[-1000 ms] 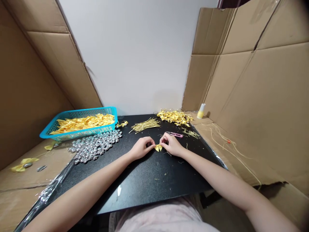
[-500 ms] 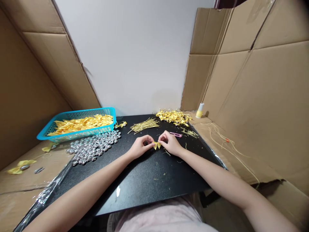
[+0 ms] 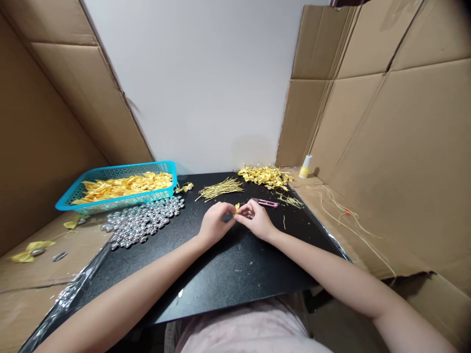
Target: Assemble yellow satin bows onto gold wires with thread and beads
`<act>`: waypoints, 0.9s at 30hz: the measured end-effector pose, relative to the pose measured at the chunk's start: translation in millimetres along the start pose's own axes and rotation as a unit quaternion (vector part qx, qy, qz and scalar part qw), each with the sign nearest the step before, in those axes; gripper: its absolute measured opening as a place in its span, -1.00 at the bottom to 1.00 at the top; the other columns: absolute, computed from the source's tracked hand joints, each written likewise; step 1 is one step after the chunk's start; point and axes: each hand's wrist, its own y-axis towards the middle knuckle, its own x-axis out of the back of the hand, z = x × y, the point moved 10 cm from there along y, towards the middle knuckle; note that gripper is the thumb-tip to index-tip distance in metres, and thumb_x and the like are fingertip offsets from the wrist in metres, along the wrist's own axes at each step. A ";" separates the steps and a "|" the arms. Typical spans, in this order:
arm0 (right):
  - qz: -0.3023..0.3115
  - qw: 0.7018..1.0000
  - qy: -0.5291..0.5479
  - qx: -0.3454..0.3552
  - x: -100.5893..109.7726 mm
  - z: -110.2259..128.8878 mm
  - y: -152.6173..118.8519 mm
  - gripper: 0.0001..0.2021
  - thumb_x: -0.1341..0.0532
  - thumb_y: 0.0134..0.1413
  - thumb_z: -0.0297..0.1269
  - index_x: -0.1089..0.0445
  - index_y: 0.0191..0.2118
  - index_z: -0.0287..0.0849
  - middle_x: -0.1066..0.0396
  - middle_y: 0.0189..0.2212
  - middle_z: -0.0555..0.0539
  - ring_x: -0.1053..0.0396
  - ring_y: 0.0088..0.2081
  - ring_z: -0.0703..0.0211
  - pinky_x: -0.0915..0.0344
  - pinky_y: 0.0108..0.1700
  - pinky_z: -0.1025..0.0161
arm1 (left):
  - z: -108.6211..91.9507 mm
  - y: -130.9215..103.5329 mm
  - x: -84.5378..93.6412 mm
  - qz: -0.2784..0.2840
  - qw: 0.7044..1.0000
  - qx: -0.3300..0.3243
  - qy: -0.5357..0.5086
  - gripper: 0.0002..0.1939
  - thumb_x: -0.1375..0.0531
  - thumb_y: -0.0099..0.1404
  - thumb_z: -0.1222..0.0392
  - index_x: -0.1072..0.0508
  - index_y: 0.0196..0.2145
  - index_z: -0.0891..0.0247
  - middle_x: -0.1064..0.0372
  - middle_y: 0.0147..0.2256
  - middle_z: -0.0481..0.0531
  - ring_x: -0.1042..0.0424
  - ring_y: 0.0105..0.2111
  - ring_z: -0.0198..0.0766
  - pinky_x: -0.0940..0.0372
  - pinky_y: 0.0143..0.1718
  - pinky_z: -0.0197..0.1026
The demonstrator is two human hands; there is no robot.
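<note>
Between my fingertips, above the middle of the black table [image 3: 221, 274], is a small yellow ribbon bow [image 3: 237, 208], mostly hidden by the fingers. My left hand [image 3: 217, 223] pinches it from the left, and my right hand [image 3: 256, 220] pinches it from the right. Just beyond my right hand lies a pink-handled cutter [image 3: 268, 203]. A bundle of gold twist ties [image 3: 220, 189] rests behind the hands. Farther back on the right is a heap of yellow bows [image 3: 263, 175].
At the left stands a blue basket [image 3: 69, 194] full of yellow bows, with many silver beads [image 3: 142, 223] spread in front of it. A thread cone [image 3: 305, 166] stands at the right on cardboard. Thread scraps [image 3: 291, 200] lie near the right edge. Cardboard walls flank both sides.
Both hands have turned the bow, which faced me spread out and now shows narrow and upright between the fingertips. The view has shifted slightly.
</note>
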 end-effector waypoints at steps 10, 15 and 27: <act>0.057 0.996 0.062 -0.042 -3.1 -11.9 7.6 -0.50 -0.38 -0.25 -0.07 0.03 -0.49 -0.08 -0.31 -0.50 0.13 -0.28 -0.43 0.26 -0.28 -0.24 0.20 | 4.6 3.7 -14.3 0.089 0.986 0.002 -0.141 -0.80 -0.16 0.27 0.15 -0.33 -0.16 0.26 -0.50 -0.32 0.03 -0.47 -0.33 -0.27 -0.29 -0.29 -0.24; 0.087 0.991 0.082 -0.061 -7.6 -16.7 8.4 -0.60 -0.31 -0.17 -0.17 0.02 -0.49 -0.09 -0.26 -0.50 0.13 -0.27 -0.44 0.28 -0.28 -0.27 0.23 | 9.3 4.5 -7.1 0.052 0.994 0.003 -0.100 -0.80 -0.16 0.29 0.14 -0.36 -0.16 0.25 -0.46 -0.38 -0.01 -0.40 -0.38 -0.29 -0.28 -0.29 -0.23; 0.208 0.974 0.051 -0.081 -13.2 -15.3 4.4 -0.77 -0.18 -0.17 -0.36 -0.02 -0.50 -0.11 -0.16 -0.51 0.12 -0.13 -0.53 0.34 -0.17 -0.46 0.34 | -11.7 1.9 -16.1 0.162 0.980 -0.102 -0.057 -0.82 -0.11 0.33 0.19 -0.46 -0.16 0.22 -0.50 -0.22 0.07 -0.44 -0.24 -0.23 -0.31 -0.14 -0.18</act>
